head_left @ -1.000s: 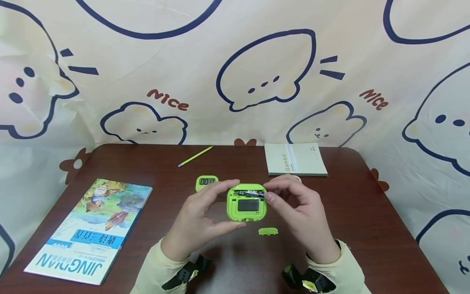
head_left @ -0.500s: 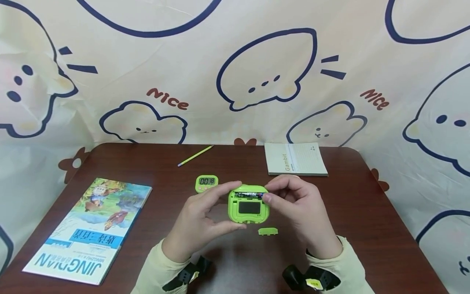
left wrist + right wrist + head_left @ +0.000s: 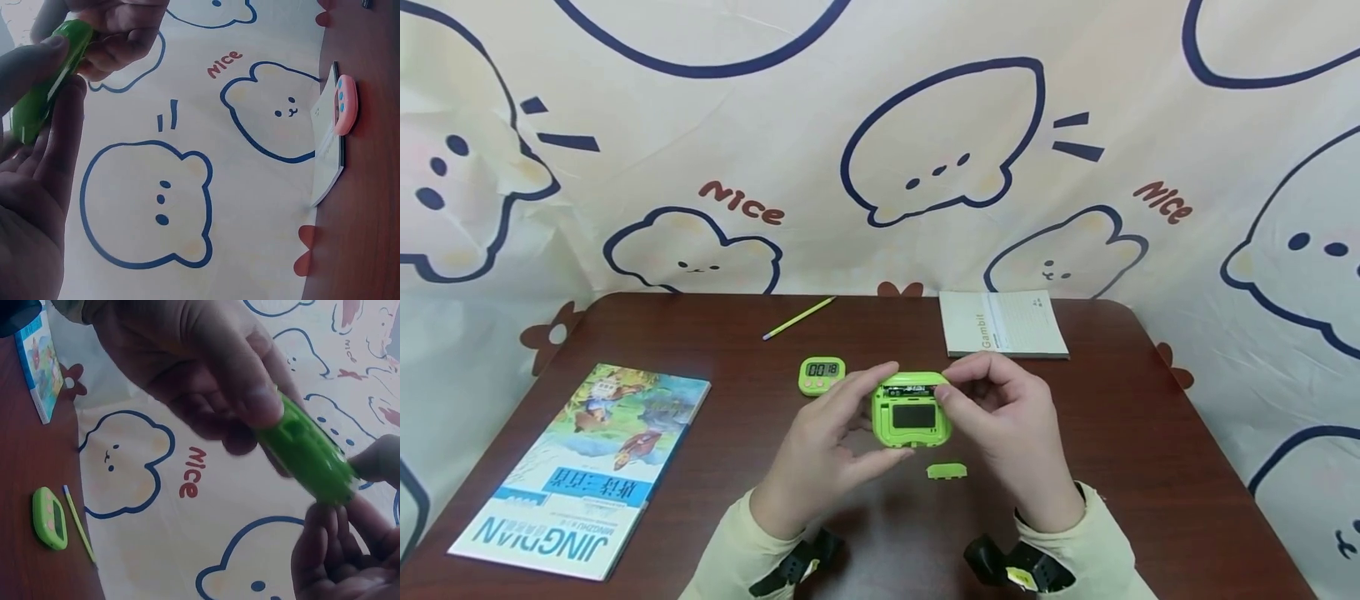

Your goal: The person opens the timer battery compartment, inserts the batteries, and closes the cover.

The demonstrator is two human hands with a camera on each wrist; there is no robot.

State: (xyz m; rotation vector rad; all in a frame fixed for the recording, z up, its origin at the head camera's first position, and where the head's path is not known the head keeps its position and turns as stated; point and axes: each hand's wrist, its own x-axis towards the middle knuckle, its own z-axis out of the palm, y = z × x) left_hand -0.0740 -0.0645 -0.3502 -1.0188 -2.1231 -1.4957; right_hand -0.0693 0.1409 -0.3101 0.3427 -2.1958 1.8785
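Holds a green device (image 3: 913,417) above the middle of the desk (image 3: 737,433), clamped in the fingers of the left hand (image 3: 822,460) and pinched at its upper right corner by the fingers of the right hand (image 3: 1018,429). Has a small green cover (image 3: 947,472) nearer the front edge, a timer (image 3: 822,377) farther back, a book (image 3: 580,475) by the left edge.
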